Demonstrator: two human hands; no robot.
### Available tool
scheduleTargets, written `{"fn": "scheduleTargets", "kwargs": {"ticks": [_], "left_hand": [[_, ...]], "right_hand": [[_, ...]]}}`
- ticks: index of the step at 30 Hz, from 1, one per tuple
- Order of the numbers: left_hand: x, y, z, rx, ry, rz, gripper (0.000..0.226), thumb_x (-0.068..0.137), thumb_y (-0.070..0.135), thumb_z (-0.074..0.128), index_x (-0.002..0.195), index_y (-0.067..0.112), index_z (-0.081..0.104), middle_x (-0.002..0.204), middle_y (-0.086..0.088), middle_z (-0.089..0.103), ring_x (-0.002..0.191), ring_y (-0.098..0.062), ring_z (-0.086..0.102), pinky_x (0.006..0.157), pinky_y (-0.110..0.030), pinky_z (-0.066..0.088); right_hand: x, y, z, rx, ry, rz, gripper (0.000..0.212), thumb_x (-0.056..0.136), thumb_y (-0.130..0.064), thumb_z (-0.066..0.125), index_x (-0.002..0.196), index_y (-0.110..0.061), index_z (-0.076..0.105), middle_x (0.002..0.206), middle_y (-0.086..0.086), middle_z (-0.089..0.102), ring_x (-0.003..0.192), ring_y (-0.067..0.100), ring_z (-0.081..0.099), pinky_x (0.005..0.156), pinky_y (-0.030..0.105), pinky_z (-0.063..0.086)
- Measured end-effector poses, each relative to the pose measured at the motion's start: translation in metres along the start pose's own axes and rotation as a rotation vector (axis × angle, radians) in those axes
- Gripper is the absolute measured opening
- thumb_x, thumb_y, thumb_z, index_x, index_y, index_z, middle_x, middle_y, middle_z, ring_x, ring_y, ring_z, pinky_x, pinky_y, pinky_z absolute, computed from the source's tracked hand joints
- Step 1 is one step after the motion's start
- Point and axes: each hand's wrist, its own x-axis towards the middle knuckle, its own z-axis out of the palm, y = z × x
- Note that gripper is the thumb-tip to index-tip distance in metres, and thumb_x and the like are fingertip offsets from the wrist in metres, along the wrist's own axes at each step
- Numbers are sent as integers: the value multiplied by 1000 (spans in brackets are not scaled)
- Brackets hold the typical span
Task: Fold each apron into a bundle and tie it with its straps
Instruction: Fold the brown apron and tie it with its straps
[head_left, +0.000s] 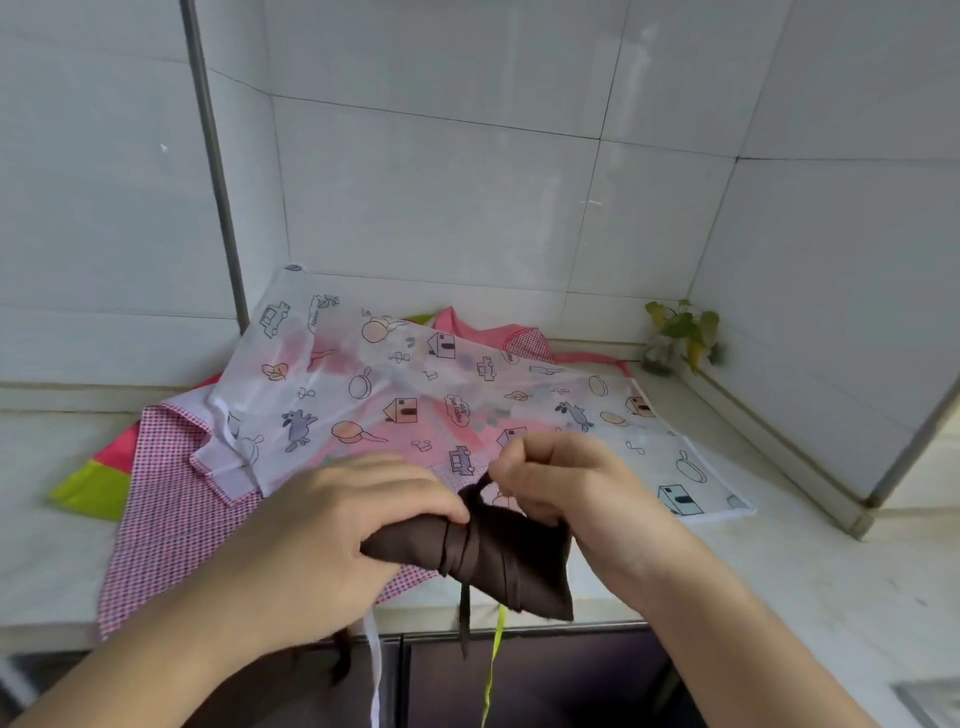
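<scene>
Seen from the head camera, a person at a tiled kitchen corner binds a brown apron bundle with its own straps. The left hand is curled over the bundle's left end, fingers wrapped round the rolled cloth and fingertips lying beside the wound band of strap; this hold looks meant to pin the roll so that it cannot loosen while the tie is made. The right hand is closed, thumb and fingers pinching a strap end that rises from the wrap, apparently drawing it taut or feeding it into a knot. Whether a knot is already formed under the fingers cannot be told.

The bundle sits between the two hands at the front edge of the pale countertop, its right, wider end sticking out below the right wrist. One loose brown strap tail hangs down over the dark cabinet front.

Under and behind the bundle lie more aprons, spread flat and not yet folded: a pink checked apron, a translucent printed apron with cars and houses on top of it, and a lime-green and pink piece showing at the left. A white strap and a lime-green strap dangle off the counter edge. A small leafy plant stands in the back right corner.
</scene>
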Motion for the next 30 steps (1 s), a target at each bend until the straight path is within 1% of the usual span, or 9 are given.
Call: {"fn": "scheduleTargets", "kwargs": {"ticks": [3,7,11,13,15,18,23,25,30], "left_hand": [[19,-3,-14,191,79,155,50,74,-1,57,110,29,75,108,21,69,115,-7,61,106,-30,41],[28,-26,-13,300,42,102,49,79,4,57,116,31,74,114,22,68,119,-9,58,109,-30,36],[14,-40,15,223,71,-85,77,66,-10,76,121,43,67,113,28,68,110,-2,61,91,-35,56],[5,-41,25,164,187,-217,75,69,-5,80,119,47,65,107,30,70,97,-1,66,76,-23,56],[3,-39,28,4,337,-370,61,79,-1,77,113,50,67,96,33,71,87,4,67,68,-15,52],[8,-32,25,-367,441,-528,53,85,-5,73,98,47,76,96,26,76,94,8,68,81,-19,54],[0,-25,20,-918,278,-664,34,89,-7,66,103,20,80,106,-12,79,107,-29,74,106,-52,50],[-3,-27,24,-1127,201,-738,29,88,-5,61,107,9,78,114,-25,74,113,-43,70,106,-55,48],[-8,-29,24,-1209,31,-723,39,79,13,73,118,10,74,123,-27,70,115,-42,70,105,-58,48]], "right_hand": [[9,-13,0,88,26,-79,26,94,-18,61,68,-16,60,73,26,29,62,19,21,60,33,15],[23,-8,11,80,106,-70,36,102,-6,54,68,-16,62,61,4,31,54,13,25,54,26,19],[19,18,36,-26,156,-41,31,102,-7,52,74,-14,65,53,-10,40,49,6,36,49,17,30],[8,36,50,-22,133,-54,31,103,-8,51,76,-16,65,53,-10,40,49,8,34,49,21,28],[-4,52,63,95,84,-27,32,103,-12,50,76,-16,66,51,-5,38,45,10,30,46,23,25],[-10,69,69,260,49,61,22,91,-22,53,75,-16,68,52,2,30,43,12,23,44,24,17],[-4,74,53,415,159,30,20,88,-16,63,107,-10,64,60,2,27,50,13,22,45,22,19],[-2,66,46,347,111,-46,7,90,-15,63,96,-16,64,58,2,36,50,13,29,47,24,21],[1,53,38,148,139,-60,13,94,-19,59,94,-17,72,58,5,46,58,21,32,51,24,26]]}}
